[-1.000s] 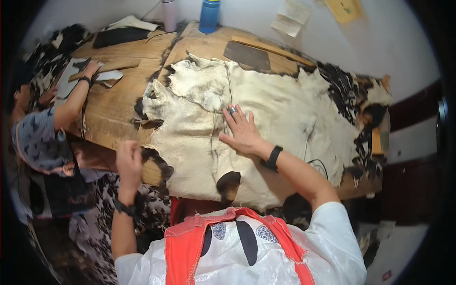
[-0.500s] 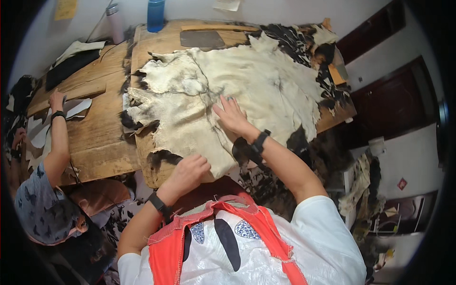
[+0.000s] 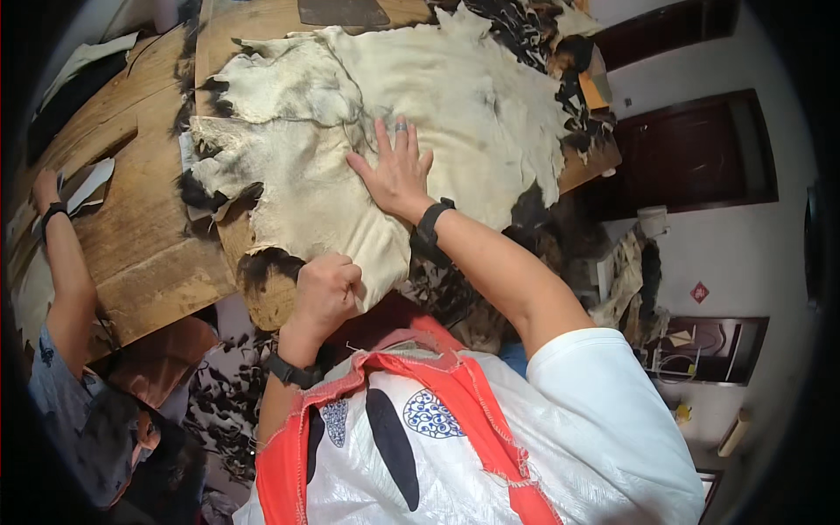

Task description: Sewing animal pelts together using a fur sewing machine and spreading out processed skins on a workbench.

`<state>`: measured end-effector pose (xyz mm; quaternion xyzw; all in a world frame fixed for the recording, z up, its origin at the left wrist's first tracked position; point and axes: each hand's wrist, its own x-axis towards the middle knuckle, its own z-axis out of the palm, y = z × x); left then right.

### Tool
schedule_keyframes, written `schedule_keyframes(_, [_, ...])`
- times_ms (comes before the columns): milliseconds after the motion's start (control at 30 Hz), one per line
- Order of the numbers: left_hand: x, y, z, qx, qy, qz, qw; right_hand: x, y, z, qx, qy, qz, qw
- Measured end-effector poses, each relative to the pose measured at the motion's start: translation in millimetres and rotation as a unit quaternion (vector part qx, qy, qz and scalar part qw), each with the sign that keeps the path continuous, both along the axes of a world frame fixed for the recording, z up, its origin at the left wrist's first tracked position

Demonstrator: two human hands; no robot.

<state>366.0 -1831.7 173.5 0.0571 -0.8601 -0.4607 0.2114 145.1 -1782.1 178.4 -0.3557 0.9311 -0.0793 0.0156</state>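
A large cream animal hide [image 3: 464,122] lies flesh side up over the wooden table, with dark fur showing along its ragged edges. Dark seam-like lines cross its left half. My right hand [image 3: 395,171] rests on the middle of the hide, palm down, fingers spread. At the near edge, my left hand [image 3: 325,284] is closed in a fist around the hide's border, which bunches and creases beside it. The fold inside that fist is hidden.
At the left, a co-worker's hand [image 3: 45,188] touches pale pieces on another wooden tabletop [image 3: 162,254]. Dark fur scraps [image 3: 516,35] heap at the far right corner. A grey flat sheet [image 3: 343,10] lies at the back. More hides [image 3: 626,271] hang at the right.
The view has shifted, so the table sits higher and further left. My right hand's fingers have spread flat on the hide. My left hand still grips the near edge.
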Motion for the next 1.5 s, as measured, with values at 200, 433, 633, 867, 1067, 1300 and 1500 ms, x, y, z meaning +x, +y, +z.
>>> schedule_keyframes(200, [38,-25,28,0.019,-0.043,-0.16,0.986,-10,9,5,0.013,-0.095,-0.018,0.995])
schedule_keyframes(433, [5,-75,47,-0.381,-0.048,-0.145,0.912,-12,-66,27,-0.095,-0.152,0.049,0.983])
schedule_keyframes(633, [-40,-77,17,-0.3,-0.066,-0.088,0.948,-11,-91,1,-0.008,-0.056,0.082,0.995])
schedule_keyframes(867, [-62,-85,32,-0.068,-0.175,-0.018,0.982,-46,-95,-15,-0.055,-0.065,0.099,0.991])
schedule_keyframes(1067, [-49,-74,8,-0.095,-0.102,0.052,0.989,-39,-107,-23,-0.041,-0.018,0.12,0.992])
schedule_keyframes(1300, [-30,-58,7,-0.066,-0.094,0.079,0.99,-35,-105,-14,-0.033,0.0,0.114,0.993])
schedule_keyframes(1500, [-7,-69,48,-0.048,-0.202,-0.041,0.977,-81,-100,-35,-0.004,-0.018,0.117,0.993])
